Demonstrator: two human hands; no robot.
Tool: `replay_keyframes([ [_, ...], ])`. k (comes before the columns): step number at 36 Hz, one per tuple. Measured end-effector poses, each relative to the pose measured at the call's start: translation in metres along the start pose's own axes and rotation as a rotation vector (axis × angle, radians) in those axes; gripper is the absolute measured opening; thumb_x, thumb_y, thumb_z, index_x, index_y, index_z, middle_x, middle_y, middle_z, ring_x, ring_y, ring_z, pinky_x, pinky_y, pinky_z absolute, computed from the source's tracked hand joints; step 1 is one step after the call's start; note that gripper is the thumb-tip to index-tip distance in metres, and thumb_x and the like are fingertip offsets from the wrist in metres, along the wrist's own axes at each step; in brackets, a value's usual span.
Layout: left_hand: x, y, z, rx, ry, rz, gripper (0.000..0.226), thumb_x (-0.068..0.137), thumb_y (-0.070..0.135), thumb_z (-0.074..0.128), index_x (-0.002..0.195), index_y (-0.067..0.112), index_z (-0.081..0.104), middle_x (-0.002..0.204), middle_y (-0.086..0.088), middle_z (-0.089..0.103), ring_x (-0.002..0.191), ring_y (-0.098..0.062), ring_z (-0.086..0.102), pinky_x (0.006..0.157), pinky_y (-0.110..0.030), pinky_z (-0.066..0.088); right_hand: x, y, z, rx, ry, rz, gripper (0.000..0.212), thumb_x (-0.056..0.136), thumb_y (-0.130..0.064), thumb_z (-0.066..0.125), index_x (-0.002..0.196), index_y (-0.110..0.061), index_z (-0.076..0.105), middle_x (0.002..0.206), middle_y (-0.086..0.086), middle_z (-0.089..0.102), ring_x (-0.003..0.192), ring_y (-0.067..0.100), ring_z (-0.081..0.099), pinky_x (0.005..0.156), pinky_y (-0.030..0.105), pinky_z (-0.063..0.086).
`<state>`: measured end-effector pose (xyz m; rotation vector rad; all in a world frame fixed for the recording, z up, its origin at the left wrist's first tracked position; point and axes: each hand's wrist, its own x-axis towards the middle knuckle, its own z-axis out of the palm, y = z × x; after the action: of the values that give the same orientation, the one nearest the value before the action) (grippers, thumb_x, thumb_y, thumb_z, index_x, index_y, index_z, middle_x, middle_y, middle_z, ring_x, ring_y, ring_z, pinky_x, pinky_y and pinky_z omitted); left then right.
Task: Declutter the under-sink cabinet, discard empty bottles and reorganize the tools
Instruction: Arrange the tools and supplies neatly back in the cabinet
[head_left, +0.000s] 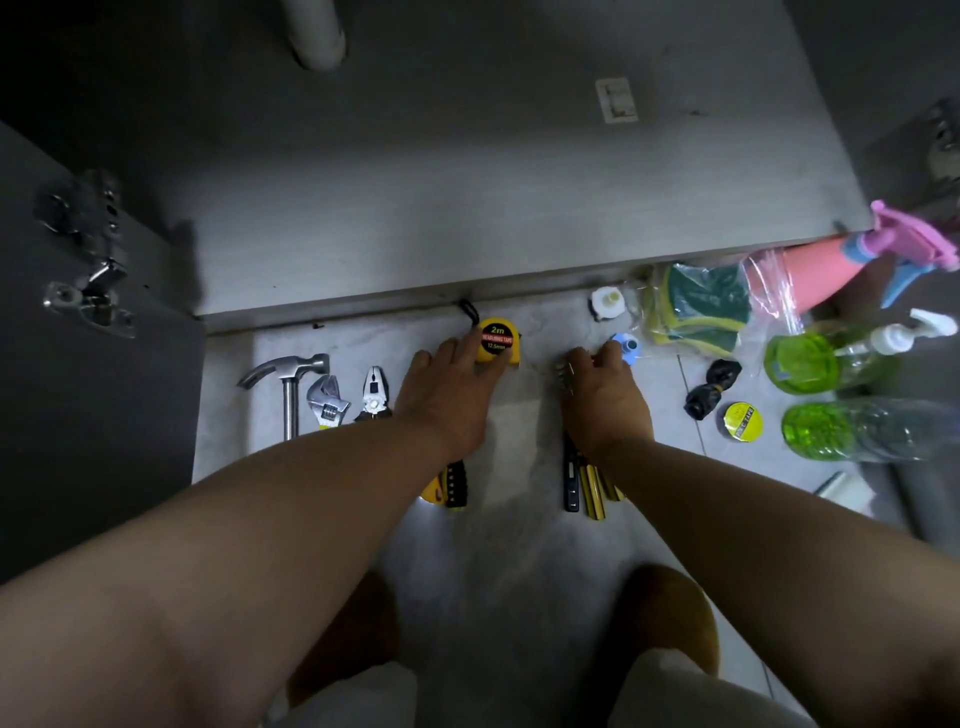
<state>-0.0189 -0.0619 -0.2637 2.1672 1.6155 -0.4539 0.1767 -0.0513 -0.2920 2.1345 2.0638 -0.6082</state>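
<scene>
On the floor before the cabinet lie a hammer (288, 382), an adjustable wrench (326, 400) and pliers (374, 395) in a row. My left hand (449, 392) holds a yellow tape measure (497, 340) with fingers round it; a yellow-black tool (451, 486) shows under the wrist. My right hand (605, 397) lies over a bundle of screwdrivers (589, 483), fingertips at a small blue cap (627, 347); whether it grips them is hidden. Two green bottles (826, 361) (841, 428) lie at the right.
The cabinet floor (467, 197) is bare, with a white drain pipe (314, 36) at the back and the open door (78, 338) on the left. At the right lie bagged sponges (693, 312), a pink spray bottle (852, 265), a white cap (607, 302), a tape roll (742, 422) and black bags (711, 387).
</scene>
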Motion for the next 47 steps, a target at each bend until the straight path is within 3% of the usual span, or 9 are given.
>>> replay_keyframes([
  [3, -0.001, 0.000, 0.001, 0.014, -0.005, -0.048, 0.096, 0.087, 0.026, 0.063, 0.162, 0.028, 0.003, 0.168, -0.012, -0.005, 0.149, -0.034, 0.017, 0.113, -0.047, 0.029, 0.003, -0.007, 0.001, 0.108, 0.018, -0.010, 0.030, 0.098, -0.016, 0.053, 0.127, -0.013, 0.052, 0.126, 0.012, 0.040, 0.104, 0.035, 0.057, 0.088, 0.045, 0.055],
  [7, 0.004, -0.006, -0.003, 0.006, -0.008, -0.074, 0.094, 0.089, 0.031, 0.063, 0.162, 0.029, 0.004, 0.167, -0.012, -0.001, 0.150, -0.034, 0.014, 0.113, -0.048, 0.029, 0.011, -0.015, 0.000, 0.241, -0.003, -0.001, 0.047, 0.094, -0.005, 0.056, 0.140, -0.011, 0.048, 0.138, 0.014, 0.038, 0.118, 0.035, 0.054, 0.104, 0.041, 0.049],
  [12, 0.007, -0.009, -0.001, -0.051, 0.034, -0.084, 0.093, 0.089, 0.032, 0.065, 0.162, 0.028, 0.007, 0.168, -0.013, -0.001, 0.153, -0.034, 0.010, 0.116, -0.048, 0.027, 0.015, -0.024, -0.006, 0.373, 0.017, -0.052, 0.052, 0.092, 0.003, 0.053, 0.142, -0.010, 0.046, 0.140, 0.015, 0.044, 0.122, 0.034, 0.052, 0.100, 0.037, 0.046],
  [20, 0.007, -0.009, 0.007, -0.126, 0.039, 0.024, 0.085, 0.089, 0.022, 0.060, 0.161, 0.030, 0.015, 0.170, -0.009, -0.005, 0.157, -0.028, 0.000, 0.120, -0.044, 0.021, 0.011, -0.019, -0.010, 0.270, -0.112, -0.185, 0.058, 0.093, 0.000, 0.051, 0.148, -0.011, 0.041, 0.148, 0.013, 0.045, 0.134, 0.029, 0.045, 0.113, 0.038, 0.040],
  [29, 0.008, -0.009, 0.002, -0.185, -0.039, 0.012, 0.085, 0.090, 0.022, 0.059, 0.162, 0.031, 0.014, 0.170, -0.008, -0.009, 0.157, -0.027, -0.004, 0.123, -0.045, 0.017, -0.010, -0.013, -0.016, 0.220, -0.046, -0.093, 0.044, 0.086, -0.010, 0.062, 0.128, -0.011, 0.052, 0.130, 0.012, 0.044, 0.114, 0.035, 0.051, 0.091, 0.046, 0.052],
  [33, -0.007, -0.004, 0.006, -0.110, 0.085, 0.062, 0.063, 0.087, 0.020, 0.057, 0.148, 0.020, 0.040, 0.157, -0.014, 0.025, 0.145, -0.033, 0.028, 0.113, -0.042, 0.030, -0.051, 0.002, -0.008, 0.067, 0.016, 0.084, 0.031, 0.084, -0.029, 0.062, 0.108, -0.015, 0.048, 0.112, 0.009, 0.047, 0.103, 0.034, 0.052, 0.069, 0.041, 0.048],
  [37, -0.021, -0.002, 0.016, -0.022, 0.179, 0.246, 0.042, 0.087, 0.036, 0.055, 0.125, 0.018, 0.052, 0.129, -0.007, 0.043, 0.120, -0.027, 0.042, 0.097, -0.041, 0.034, -0.078, 0.015, 0.004, 0.027, -0.105, 0.232, 0.030, 0.090, -0.034, 0.059, 0.110, -0.015, 0.047, 0.115, 0.008, 0.051, 0.102, 0.036, 0.059, 0.068, 0.037, 0.040],
  [44, -0.035, -0.024, 0.034, 0.010, 0.008, 0.417, 0.072, 0.076, 0.073, 0.061, 0.131, 0.028, 0.049, 0.129, -0.001, 0.040, 0.121, -0.021, 0.040, 0.101, -0.042, 0.036, -0.081, 0.006, 0.010, -0.012, -0.129, 0.284, 0.026, 0.093, -0.019, 0.056, 0.118, -0.013, 0.051, 0.121, 0.011, 0.051, 0.099, 0.037, 0.063, 0.068, 0.037, 0.041],
  [47, -0.035, -0.032, 0.035, 0.011, -0.048, 0.446, 0.078, 0.070, 0.073, 0.067, 0.132, 0.030, 0.051, 0.129, 0.001, 0.041, 0.120, -0.019, 0.040, 0.099, -0.041, 0.038, -0.078, 0.001, 0.012, -0.073, -0.116, 0.278, 0.024, 0.093, -0.016, 0.054, 0.117, -0.013, 0.053, 0.120, 0.010, 0.049, 0.097, 0.036, 0.062, 0.066, 0.037, 0.041],
])
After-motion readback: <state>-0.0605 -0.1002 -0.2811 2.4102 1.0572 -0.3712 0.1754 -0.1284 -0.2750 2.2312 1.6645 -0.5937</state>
